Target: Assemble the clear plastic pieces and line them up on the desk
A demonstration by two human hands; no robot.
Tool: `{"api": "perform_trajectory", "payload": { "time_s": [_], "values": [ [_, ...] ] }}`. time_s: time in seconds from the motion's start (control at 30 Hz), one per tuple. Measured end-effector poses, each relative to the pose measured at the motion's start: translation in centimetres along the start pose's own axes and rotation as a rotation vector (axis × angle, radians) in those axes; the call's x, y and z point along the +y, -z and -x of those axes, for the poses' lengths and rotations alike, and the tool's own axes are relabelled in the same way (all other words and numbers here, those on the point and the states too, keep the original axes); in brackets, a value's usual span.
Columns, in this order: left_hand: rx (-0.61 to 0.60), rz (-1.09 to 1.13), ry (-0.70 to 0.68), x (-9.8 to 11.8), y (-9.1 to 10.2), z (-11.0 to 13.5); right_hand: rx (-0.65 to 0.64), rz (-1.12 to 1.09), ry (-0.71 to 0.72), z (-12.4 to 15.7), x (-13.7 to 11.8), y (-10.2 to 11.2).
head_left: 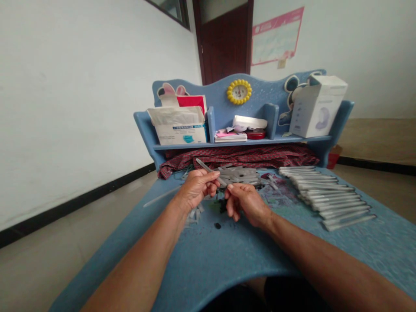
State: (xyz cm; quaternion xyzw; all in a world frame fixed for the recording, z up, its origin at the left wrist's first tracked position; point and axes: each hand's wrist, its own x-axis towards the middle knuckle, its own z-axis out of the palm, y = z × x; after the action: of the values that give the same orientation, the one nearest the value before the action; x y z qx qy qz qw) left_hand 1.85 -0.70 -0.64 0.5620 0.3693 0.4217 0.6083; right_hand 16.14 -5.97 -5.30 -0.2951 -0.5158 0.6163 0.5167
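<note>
My left hand [199, 188] pinches a thin, translucent grey plastic tube [204, 166] between thumb and fingers. The tube slants down towards the fingertips of my right hand [245, 201]. Those fingers are closed at its lower end, and what they grip is hidden. Behind the hands lies a pile of similar tubes [242, 174]. Small black pieces [222, 205] sit under the right hand, and one black piece [217, 225] lies alone nearer me. Short clear offcuts [195, 214] are scattered below my left hand.
Many tubes with dark ends [331, 197] lie in a row on the right of the blue desk [234, 255]. A single long strip [160, 197] rests at left. Checked cloth [240, 155] is bunched below a shelf holding a mask box [182, 132] and a white carton [316, 108].
</note>
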Motion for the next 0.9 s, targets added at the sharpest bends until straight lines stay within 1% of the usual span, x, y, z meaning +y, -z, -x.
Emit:
{"api": "perform_trajectory", "payload": {
  "time_s": [0.13,0.23,0.4,0.57,0.67,0.73,0.77,0.83,0.87,0.9],
  "values": [
    [-0.132,0.057,-0.039,0.0,0.4,0.0,-0.117,-0.159,-0.018,0.0,-0.3,0.4],
    [-0.158,0.11,-0.051,-0.2,0.6,-0.1,-0.161,-0.205,-0.03,-0.2,-0.4,0.7],
    [-0.169,0.168,-0.026,-0.5,0.8,-0.2,-0.112,-0.192,-0.029,-0.2,-0.4,0.9],
    [-0.191,0.182,-0.027,-0.4,0.7,-0.2,-0.098,-0.159,-0.028,-0.2,-0.5,0.8],
    [-0.169,0.172,-0.019,-0.4,0.8,-0.3,-0.052,-0.101,-0.016,-0.2,-0.5,0.8],
    [-0.148,0.112,0.025,-0.3,1.0,-0.3,0.005,-0.034,-0.014,-0.2,-0.5,0.9],
    [-0.145,0.046,0.062,-0.2,1.1,-0.2,0.033,-0.002,-0.013,-0.3,-0.4,0.9],
    [-0.163,-0.154,0.136,0.2,1.2,0.2,0.079,0.055,-0.007,-0.3,-0.4,0.9],
    [-0.175,-0.272,0.146,0.6,1.2,0.4,0.098,0.08,-0.005,-0.3,-0.3,1.0],
    [-0.176,-0.388,0.12,0.9,1.0,0.6,0.114,0.105,-0.006,-0.3,-0.3,1.0]
  ]
}}
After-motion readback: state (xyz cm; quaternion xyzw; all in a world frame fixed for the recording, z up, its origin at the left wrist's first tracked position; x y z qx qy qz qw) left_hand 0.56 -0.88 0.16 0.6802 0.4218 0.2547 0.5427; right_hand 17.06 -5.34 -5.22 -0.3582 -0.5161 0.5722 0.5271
